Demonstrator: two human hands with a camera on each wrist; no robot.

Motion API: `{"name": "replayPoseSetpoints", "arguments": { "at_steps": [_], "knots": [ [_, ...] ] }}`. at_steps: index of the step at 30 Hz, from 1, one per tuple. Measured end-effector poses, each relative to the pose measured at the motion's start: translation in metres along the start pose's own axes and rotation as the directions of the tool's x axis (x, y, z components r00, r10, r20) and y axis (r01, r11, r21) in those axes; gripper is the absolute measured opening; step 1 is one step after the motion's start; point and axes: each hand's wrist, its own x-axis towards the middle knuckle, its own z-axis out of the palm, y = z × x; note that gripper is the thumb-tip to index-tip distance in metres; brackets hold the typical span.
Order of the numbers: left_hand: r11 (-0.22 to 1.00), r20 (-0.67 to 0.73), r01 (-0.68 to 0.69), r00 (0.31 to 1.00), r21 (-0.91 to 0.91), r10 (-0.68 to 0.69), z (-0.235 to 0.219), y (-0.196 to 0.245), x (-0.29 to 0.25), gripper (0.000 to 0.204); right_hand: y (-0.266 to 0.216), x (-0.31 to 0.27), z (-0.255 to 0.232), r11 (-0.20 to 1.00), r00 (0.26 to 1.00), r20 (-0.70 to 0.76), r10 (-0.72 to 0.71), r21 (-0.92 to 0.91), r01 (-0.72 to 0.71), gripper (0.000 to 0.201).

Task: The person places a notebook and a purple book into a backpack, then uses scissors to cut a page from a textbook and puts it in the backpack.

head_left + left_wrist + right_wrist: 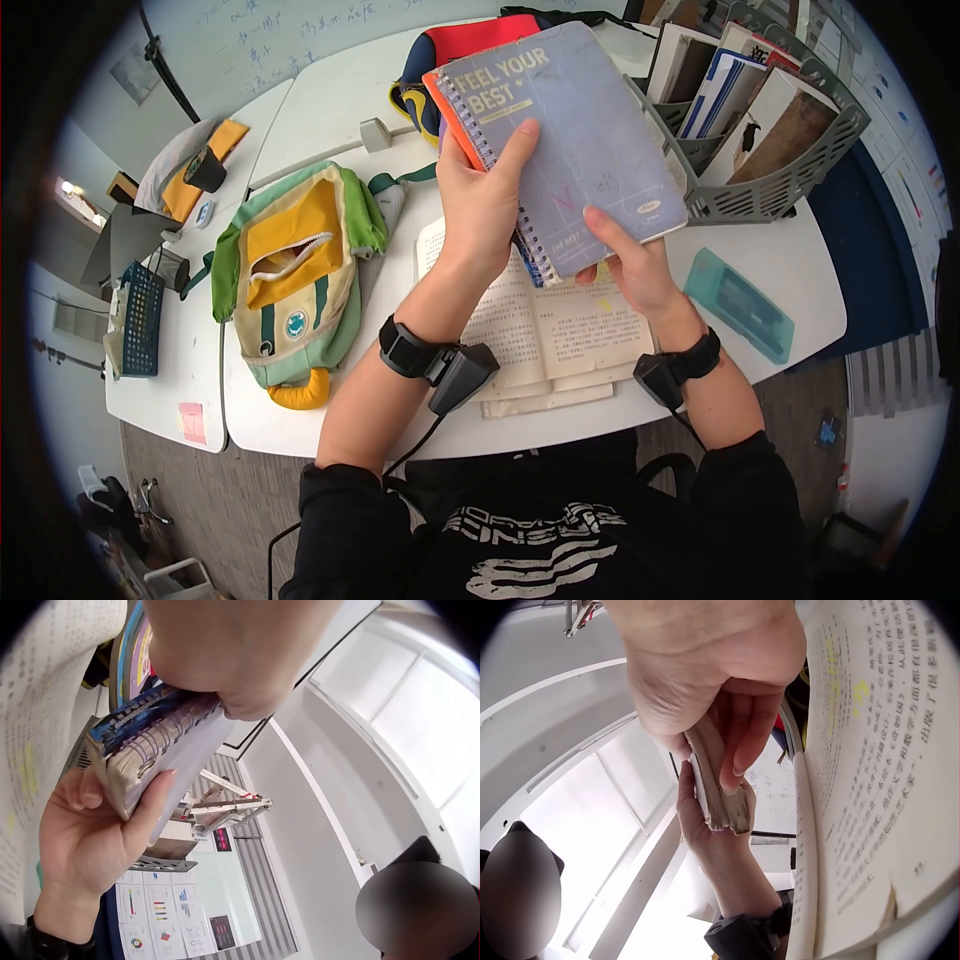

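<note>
Left grip (480, 205) and right grip (630, 265) grasping spiral notebooks' (570, 140) edges, seemingly 3, above open book (560, 335)

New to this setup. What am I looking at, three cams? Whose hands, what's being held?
No robot: a person wears one head camera and one on each wrist. The head view looks down at a white table. The left hand and right hand together hold a stack of spiral notebooks, grey one on top. Below them lies an open book; a green and yellow backpack, a teal case and a grey file rack sit nearby. The wrist views show the same grip from underneath.
</note>
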Motion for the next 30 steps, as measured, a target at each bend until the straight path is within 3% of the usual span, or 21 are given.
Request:
{"name": "replayPoseSetpoints", "arguments": {
  "at_steps": [6, 13, 15, 24, 26, 28, 29, 30],
  "knots": [
    [0.999, -0.01, 0.03, 0.999, -0.045, -0.03, 0.002, 0.003, -0.001, 0.04, 0.001, 0.001, -0.002, 1.0, 1.0, -0.003, -0.015, -0.027, 0.015, 0.038],
    [0.991, 0.106, -0.133, 0.986, 0.026, 0.13, 0.008, 0.022, -0.002, 0.04, 0.003, -0.003, -0.011, 0.986, 0.997, 0.075, -0.001, 0.164, -0.012, 0.041],
    [0.99, 0.139, -0.14, 0.981, 0.026, 0.135, 0.009, 0.028, -0.001, 0.04, 0.009, -0.002, -0.023, 0.991, 0.966, 0.259, -0.003, 0.133, -0.033, 0.051],
    [0.974, 0.278, -0.201, 0.946, 0.103, 0.166, 0.0, 0.039, -0.005, 0.042, 0.001, -0.006, -0.005, 0.996, 0.98, 0.201, 0.003, -0.091, 0.016, 0.039],
    [0.968, 0.293, -0.195, 0.945, 0.157, 0.143, -0.009, 0.046, -0.006, 0.047, 0.001, -0.008, -0.003, 0.995, 0.986, 0.164, -0.017, -0.09, 0.032, 0.037],
    [0.956, 0.294, 0.083, 0.941, 0.282, -0.169, -0.022, 0.059, -0.013, 0.051, 0.001, -0.007, -0.004, 0.995, 0.992, 0.122, -0.036, -0.088, 0.047, 0.036],
    [0.91, 0.292, 0.124, 0.922, 0.396, -0.253, -0.033, 0.065, -0.016, 0.047, 0.001, -0.007, -0.007, 0.994, 0.992, 0.125, -0.033, -0.1, 0.046, 0.034],
    [0.907, 0.286, 0.126, 0.924, 0.402, -0.255, -0.049, 0.069, -0.021, 0.047, 0.002, -0.007, -0.008, 0.993, 0.991, 0.126, -0.032, -0.11, 0.046, 0.033]
  ]
}}
